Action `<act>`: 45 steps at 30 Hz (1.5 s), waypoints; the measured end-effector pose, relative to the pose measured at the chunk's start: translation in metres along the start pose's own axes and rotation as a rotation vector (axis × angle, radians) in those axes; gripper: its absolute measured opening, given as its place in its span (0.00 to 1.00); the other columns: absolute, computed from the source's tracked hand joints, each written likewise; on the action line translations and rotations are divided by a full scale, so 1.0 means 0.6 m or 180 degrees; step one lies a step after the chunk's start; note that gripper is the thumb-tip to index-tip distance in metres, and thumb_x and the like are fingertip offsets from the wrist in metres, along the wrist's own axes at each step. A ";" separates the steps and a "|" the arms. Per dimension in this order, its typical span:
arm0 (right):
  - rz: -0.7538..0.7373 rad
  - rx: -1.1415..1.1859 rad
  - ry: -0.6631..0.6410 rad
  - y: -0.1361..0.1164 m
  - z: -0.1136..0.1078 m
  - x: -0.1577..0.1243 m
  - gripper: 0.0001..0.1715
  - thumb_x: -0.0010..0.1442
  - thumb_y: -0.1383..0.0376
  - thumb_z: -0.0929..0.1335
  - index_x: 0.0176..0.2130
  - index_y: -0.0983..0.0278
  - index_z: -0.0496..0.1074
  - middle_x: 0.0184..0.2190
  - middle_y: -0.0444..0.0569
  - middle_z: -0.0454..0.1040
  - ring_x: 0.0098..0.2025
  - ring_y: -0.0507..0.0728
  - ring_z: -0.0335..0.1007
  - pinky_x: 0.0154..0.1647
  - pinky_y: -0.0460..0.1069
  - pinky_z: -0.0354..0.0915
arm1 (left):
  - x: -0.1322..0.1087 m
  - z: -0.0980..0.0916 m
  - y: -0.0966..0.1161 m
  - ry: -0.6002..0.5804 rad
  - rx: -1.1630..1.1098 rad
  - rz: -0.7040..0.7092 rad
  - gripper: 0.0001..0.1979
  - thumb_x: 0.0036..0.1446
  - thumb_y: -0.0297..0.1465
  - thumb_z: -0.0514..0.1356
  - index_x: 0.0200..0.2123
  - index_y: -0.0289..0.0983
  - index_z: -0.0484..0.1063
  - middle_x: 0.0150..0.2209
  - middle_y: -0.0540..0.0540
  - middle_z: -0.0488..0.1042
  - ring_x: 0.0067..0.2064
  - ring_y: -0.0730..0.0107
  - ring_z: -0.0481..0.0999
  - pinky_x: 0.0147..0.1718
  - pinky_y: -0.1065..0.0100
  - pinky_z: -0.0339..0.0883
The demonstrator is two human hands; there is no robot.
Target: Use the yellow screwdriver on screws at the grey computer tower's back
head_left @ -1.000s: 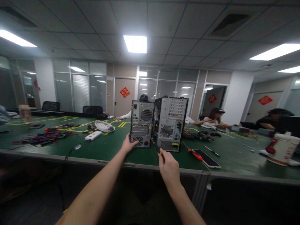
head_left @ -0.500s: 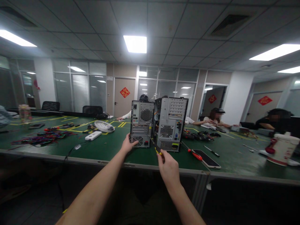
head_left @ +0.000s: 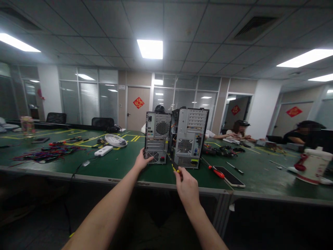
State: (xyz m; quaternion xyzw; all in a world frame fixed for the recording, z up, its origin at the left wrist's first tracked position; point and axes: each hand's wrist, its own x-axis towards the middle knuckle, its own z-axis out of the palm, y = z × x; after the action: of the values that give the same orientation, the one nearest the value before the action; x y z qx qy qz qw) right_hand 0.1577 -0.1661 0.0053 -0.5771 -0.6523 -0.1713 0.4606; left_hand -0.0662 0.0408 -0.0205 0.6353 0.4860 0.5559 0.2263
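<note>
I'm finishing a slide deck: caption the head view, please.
Left hand on the smaller computer case, right hand holding a yellow-and-black screwdriver near its lower corner.

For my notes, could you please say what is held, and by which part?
The right hand holds a screwdriver by its handle; the left hand touches the smaller computer tower.

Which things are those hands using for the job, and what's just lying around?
Seems part of the job:
smaller computer tower, with the left hand on it
yellow-and-black screwdriver, in the right hand

Seems just lying around:
red-handled screwdriver
multicoloured wires
white jug

The larger computer tower stands close by, untouched, so I can't tell its list.
</note>
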 end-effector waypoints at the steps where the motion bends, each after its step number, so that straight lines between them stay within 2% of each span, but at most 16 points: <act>1: -0.0021 0.0013 -0.0001 0.000 0.001 0.000 0.16 0.70 0.63 0.63 0.48 0.67 0.77 0.38 0.54 0.81 0.36 0.58 0.78 0.38 0.49 0.69 | 0.000 0.000 0.000 0.0001 0.0005 0.0001 0.45 0.48 0.38 0.75 0.65 0.37 0.60 0.59 0.34 0.74 0.60 0.54 0.75 0.59 0.58 0.65; 7: -0.0193 -0.0087 0.0080 -0.002 -0.004 0.000 0.19 0.71 0.66 0.61 0.54 0.66 0.76 0.41 0.54 0.79 0.38 0.58 0.77 0.39 0.49 0.69 | -0.001 -0.001 0.002 -0.0015 0.0042 -0.0006 0.46 0.48 0.38 0.75 0.65 0.36 0.59 0.59 0.33 0.73 0.59 0.52 0.75 0.59 0.58 0.65; 13: 0.0003 0.0197 -0.0004 0.001 -0.001 -0.001 0.16 0.71 0.62 0.63 0.47 0.67 0.77 0.37 0.54 0.81 0.36 0.59 0.79 0.38 0.49 0.70 | -0.001 -0.001 0.001 -0.0017 -0.0010 -0.0041 0.46 0.47 0.39 0.76 0.65 0.37 0.59 0.60 0.34 0.73 0.60 0.52 0.75 0.59 0.58 0.65; 21: -0.0153 0.0309 0.0082 0.001 0.001 0.000 0.19 0.71 0.65 0.61 0.53 0.68 0.76 0.44 0.57 0.80 0.42 0.60 0.79 0.45 0.52 0.72 | -0.001 -0.001 0.001 -0.0006 -0.0036 -0.0039 0.46 0.46 0.39 0.76 0.65 0.37 0.60 0.59 0.34 0.74 0.59 0.52 0.75 0.58 0.58 0.65; 27: -0.0166 0.0189 0.0049 -0.002 -0.005 0.001 0.20 0.70 0.67 0.61 0.54 0.66 0.76 0.44 0.56 0.79 0.42 0.59 0.79 0.45 0.51 0.72 | -0.002 -0.002 0.004 -0.0009 -0.0016 -0.0023 0.45 0.47 0.38 0.75 0.65 0.37 0.59 0.60 0.33 0.73 0.60 0.52 0.75 0.59 0.57 0.65; 33: -0.0048 0.0311 0.0082 0.004 0.005 -0.001 0.17 0.71 0.63 0.62 0.49 0.68 0.77 0.40 0.56 0.82 0.38 0.59 0.80 0.42 0.51 0.73 | -0.002 0.001 0.002 0.0023 -0.0071 -0.0024 0.45 0.46 0.38 0.76 0.64 0.38 0.61 0.58 0.35 0.75 0.58 0.54 0.76 0.59 0.57 0.65; 37: -0.0199 0.0167 0.0089 0.002 0.004 -0.001 0.19 0.71 0.65 0.61 0.52 0.67 0.77 0.42 0.56 0.80 0.40 0.59 0.79 0.43 0.51 0.72 | 0.000 0.002 -0.001 0.0013 -0.0062 -0.0007 0.45 0.48 0.39 0.75 0.65 0.37 0.60 0.60 0.34 0.74 0.59 0.53 0.75 0.59 0.58 0.65; 40: -0.0243 0.0023 0.0052 0.000 -0.001 -0.001 0.20 0.71 0.66 0.60 0.54 0.66 0.76 0.41 0.54 0.79 0.39 0.58 0.78 0.41 0.49 0.71 | 0.000 0.000 -0.001 0.0007 -0.0010 -0.0023 0.45 0.48 0.39 0.75 0.65 0.37 0.59 0.60 0.33 0.73 0.60 0.53 0.74 0.59 0.58 0.65; 45: -0.0079 0.0150 0.0070 0.001 0.001 0.000 0.18 0.71 0.64 0.62 0.52 0.68 0.76 0.42 0.56 0.81 0.41 0.59 0.79 0.43 0.50 0.71 | -0.001 0.000 0.002 -0.0026 -0.0004 -0.0049 0.45 0.48 0.38 0.75 0.65 0.37 0.59 0.60 0.34 0.73 0.60 0.54 0.75 0.59 0.59 0.65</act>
State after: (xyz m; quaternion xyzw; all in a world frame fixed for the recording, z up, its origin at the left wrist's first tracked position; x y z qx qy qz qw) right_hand 0.1577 -0.1656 0.0046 -0.5560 -0.6582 -0.1679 0.4791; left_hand -0.0658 0.0397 -0.0199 0.6337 0.4896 0.5518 0.2330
